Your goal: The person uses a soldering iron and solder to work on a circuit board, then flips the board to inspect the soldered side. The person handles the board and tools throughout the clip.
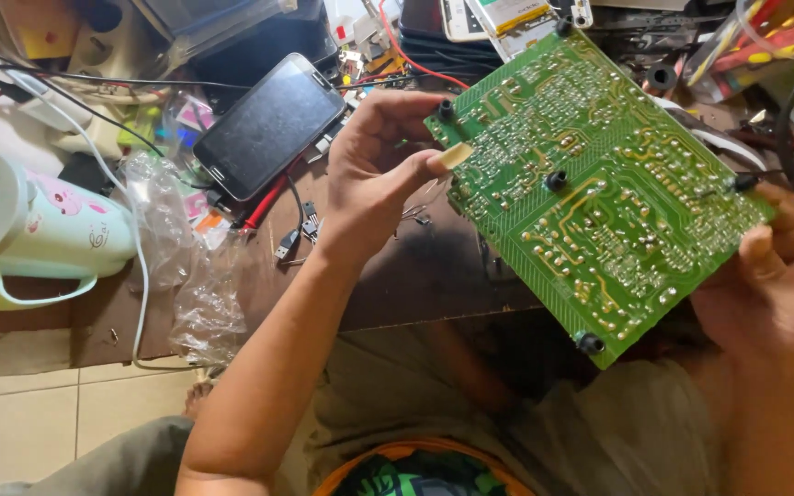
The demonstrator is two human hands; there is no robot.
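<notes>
While both hands' fingers grip its edges, the green circuit board (599, 184) tilts between them.

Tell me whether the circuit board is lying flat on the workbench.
No, the green circuit board is held up off the bench, gripped at its edges by the left hand and the right hand.

The green printed circuit board (599, 184) is the landmark: left of it lies the black slab smartphone (270, 124), farther left the pale plastic jug (25, 220).
</notes>
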